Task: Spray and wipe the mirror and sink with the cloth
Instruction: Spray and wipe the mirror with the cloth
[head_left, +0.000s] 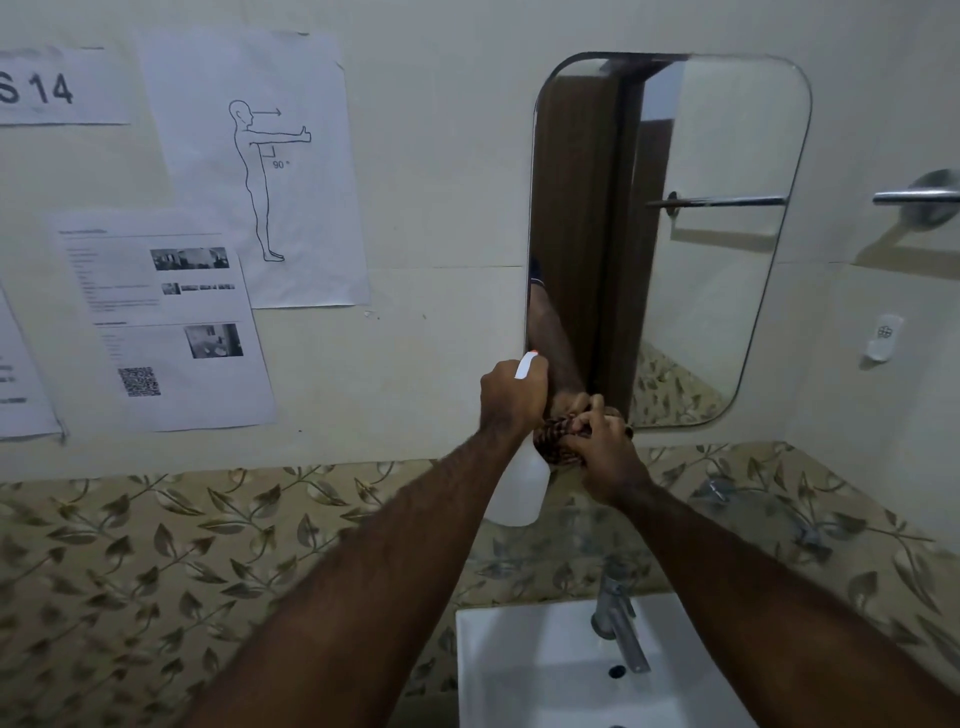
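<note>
A: Gripping the spray bottle (521, 486) with your left hand (511, 400), you have your fingers wrapped tight around its neck. The white body hangs below your fist, and the nozzle tip with its orange spot pokes out above your knuckles, right at the lower left corner of the mirror (727, 234).

B: And my right hand (605, 457)?

A: It is closed on the cloth (558, 439), a dark patterned bundle bunched between your fingers. You hold it against the mirror's bottom edge, just beside the bottle, so your two hands nearly touch.

B: What does the mirror show?

A: A brown door frame, a pale wall and a towel bar, plus your own forearm and fingers reflected at the lower left. Whether the glass is wet where the cloth sits, you cannot tell from here.

B: Where is the sink?

A: The white sink (519, 670) sits below your arms at the bottom of the view, well apart from both hands, with the metal faucet (621, 626) standing at its back edge. Leaf-patterned tiles (156, 561) run along the wall behind it.

B: Anything else around?

A: Printed sheets (249, 166) are stuck on the wall to the left, one with a standing figure and an outstretched arm. A metal towel bar (917, 196) is fixed on the wall to the right of the mirror.
</note>
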